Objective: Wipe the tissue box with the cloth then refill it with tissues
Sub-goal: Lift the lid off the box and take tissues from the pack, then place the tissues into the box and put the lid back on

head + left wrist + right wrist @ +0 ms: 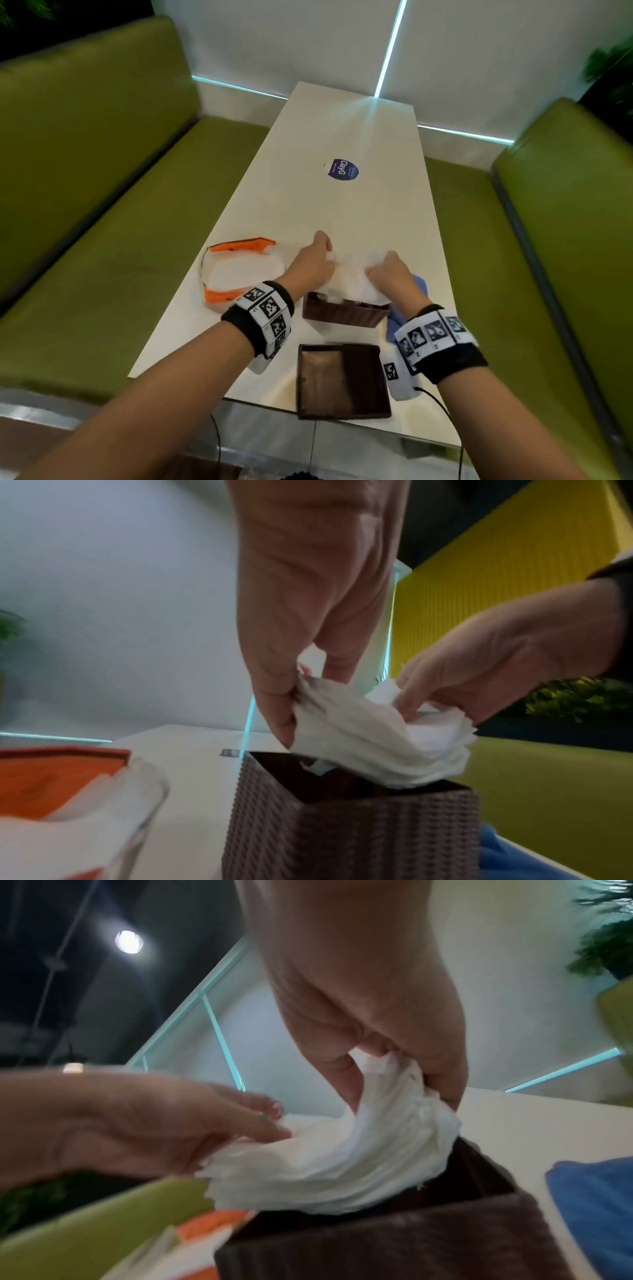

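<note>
A brown woven tissue box [344,313] [349,831] [394,1240] stands open on the white table [308,205]. A bent stack of white tissues [352,277] [369,739] [342,1172] sags into its opening. My left hand [317,260] [294,696] pinches the stack's left end. My right hand [387,270] [404,1074] pinches the right end. The box's brown lid [342,380] lies upside down nearer to me. The blue cloth [407,308] [596,1210] lies crumpled right of the box, partly under my right wrist.
An opened orange-and-clear tissue pack [239,270] [61,791] with white tissues inside lies left of the box. A round blue sticker [342,169] sits mid-table. Green bench seats [102,240] flank the table, and a white wall stands behind.
</note>
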`<act>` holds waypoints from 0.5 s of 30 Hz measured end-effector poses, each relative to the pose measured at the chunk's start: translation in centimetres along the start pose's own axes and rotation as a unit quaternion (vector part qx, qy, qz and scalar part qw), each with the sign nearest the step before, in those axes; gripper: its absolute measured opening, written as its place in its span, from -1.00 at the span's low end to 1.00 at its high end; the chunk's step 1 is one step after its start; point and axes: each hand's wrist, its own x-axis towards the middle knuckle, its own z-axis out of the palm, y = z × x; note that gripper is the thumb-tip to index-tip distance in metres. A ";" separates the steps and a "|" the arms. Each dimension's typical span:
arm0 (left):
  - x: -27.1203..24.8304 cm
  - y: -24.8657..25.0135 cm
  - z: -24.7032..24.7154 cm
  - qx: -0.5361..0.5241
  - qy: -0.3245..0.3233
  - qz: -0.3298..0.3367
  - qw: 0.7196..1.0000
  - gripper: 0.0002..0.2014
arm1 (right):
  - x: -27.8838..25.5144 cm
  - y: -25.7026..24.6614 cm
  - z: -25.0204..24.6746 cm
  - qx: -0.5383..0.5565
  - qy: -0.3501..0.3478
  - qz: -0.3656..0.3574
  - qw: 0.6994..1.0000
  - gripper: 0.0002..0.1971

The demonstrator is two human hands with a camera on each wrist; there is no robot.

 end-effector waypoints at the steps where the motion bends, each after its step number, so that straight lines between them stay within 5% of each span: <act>1: 0.3 0.0 0.7 0.021 -0.017 -0.009 1.000 -0.87 | 0.0 0.2 0.5 -0.030 0.004 -0.006 1.000 -0.58; 7: 1.3 0.2 3.7 0.121 -0.099 -0.088 0.984 -0.55 | -0.2 0.2 3.5 -0.171 0.000 -0.007 0.985 -0.47; 11: 1.9 -0.1 4.9 0.166 -0.087 -0.127 0.974 -0.43 | -0.2 0.3 4.5 -0.196 -0.026 0.002 0.980 -0.51; 13: 1.9 -0.3 5.1 0.183 -0.093 -0.136 0.969 -0.45 | -0.4 0.7 4.9 -0.208 -0.013 -0.003 0.978 -0.52; 15: 1.9 -0.6 5.2 0.177 -0.055 -0.079 0.980 -0.60 | -0.5 0.8 5.1 -0.250 0.020 -0.035 0.967 -0.51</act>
